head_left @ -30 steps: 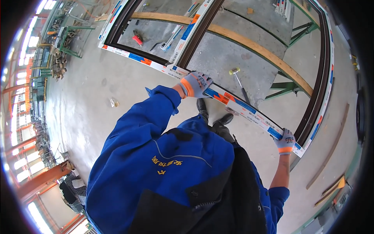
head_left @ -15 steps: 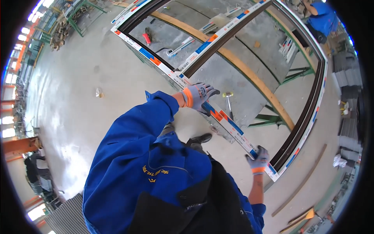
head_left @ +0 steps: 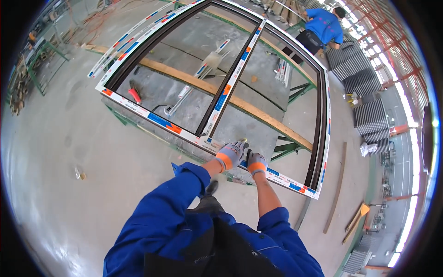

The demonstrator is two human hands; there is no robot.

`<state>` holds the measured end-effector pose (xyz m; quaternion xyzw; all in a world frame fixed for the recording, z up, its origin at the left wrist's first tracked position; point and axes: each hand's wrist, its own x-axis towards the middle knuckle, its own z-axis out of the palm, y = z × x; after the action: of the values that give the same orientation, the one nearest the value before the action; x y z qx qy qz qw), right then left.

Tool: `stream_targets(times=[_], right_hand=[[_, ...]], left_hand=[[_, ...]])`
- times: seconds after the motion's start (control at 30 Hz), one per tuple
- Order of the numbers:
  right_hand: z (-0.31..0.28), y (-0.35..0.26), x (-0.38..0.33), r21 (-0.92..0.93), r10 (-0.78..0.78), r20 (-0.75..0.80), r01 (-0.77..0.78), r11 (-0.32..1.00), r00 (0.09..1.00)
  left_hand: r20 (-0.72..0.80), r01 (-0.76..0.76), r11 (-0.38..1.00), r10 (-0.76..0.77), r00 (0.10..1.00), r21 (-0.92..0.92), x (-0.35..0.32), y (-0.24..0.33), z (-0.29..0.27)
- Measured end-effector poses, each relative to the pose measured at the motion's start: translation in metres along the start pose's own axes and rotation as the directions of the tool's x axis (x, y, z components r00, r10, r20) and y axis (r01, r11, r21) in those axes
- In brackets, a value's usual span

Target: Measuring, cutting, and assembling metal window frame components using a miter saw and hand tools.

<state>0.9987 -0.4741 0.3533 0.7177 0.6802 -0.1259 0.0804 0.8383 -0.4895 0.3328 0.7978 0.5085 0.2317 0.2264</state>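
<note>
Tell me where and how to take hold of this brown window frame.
Probably by the near rail of the brown window frame, from the person's side: it's long, narrow, faces the body and is open behind, so it can be wrapped. The left hand and right hand sit close together on that rail; spread to either side of the central bar, they should balance it better.

L hand [head_left: 233, 153], R hand [head_left: 256, 163] (both gloved) side by side, arms [head_left: 269, 198] fwd.

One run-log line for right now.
left hand: on frame, near side | right hand: same side, close to left | co-worker: beyond frame
</note>
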Motion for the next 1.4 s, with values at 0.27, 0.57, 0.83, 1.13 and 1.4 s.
stream_targets(times=[0.27,0.57,0.83,1.13,1.4], right_hand=[[0.026,0.017,0.019,-0.141,-0.015,-0.041,0.009,0.990,0.999],[0.011,0.083,-0.023,-0.065,-0.006,-0.193,-0.007,0.998,0.981],[0.018,0.099,-0.033,0.011,0.093,-0.205,-0.093,0.996,0.974],[0.024,-0.005,-0.013,0.709,0.392,-0.395,0.004,0.705,0.831],[0.017,-0.145,-0.053,0.319,0.399,-0.684,-0.242,0.916,0.610]], left_hand=[[-0.123,0.217,0.882,-0.291,0.949,-0.418,-0.012,-0.021,-0.004],[-0.065,-0.357,0.928,0.352,0.934,-0.102,-0.113,-0.017,-0.064],[-0.554,0.490,0.871,-0.428,0.714,-0.041,-0.272,-0.155,-0.256],[-0.724,0.808,0.560,-0.632,0.276,-0.181,-0.287,-0.364,-0.327],[-0.415,0.723,0.594,-0.594,0.689,0.352,-0.202,-0.484,-0.348]])
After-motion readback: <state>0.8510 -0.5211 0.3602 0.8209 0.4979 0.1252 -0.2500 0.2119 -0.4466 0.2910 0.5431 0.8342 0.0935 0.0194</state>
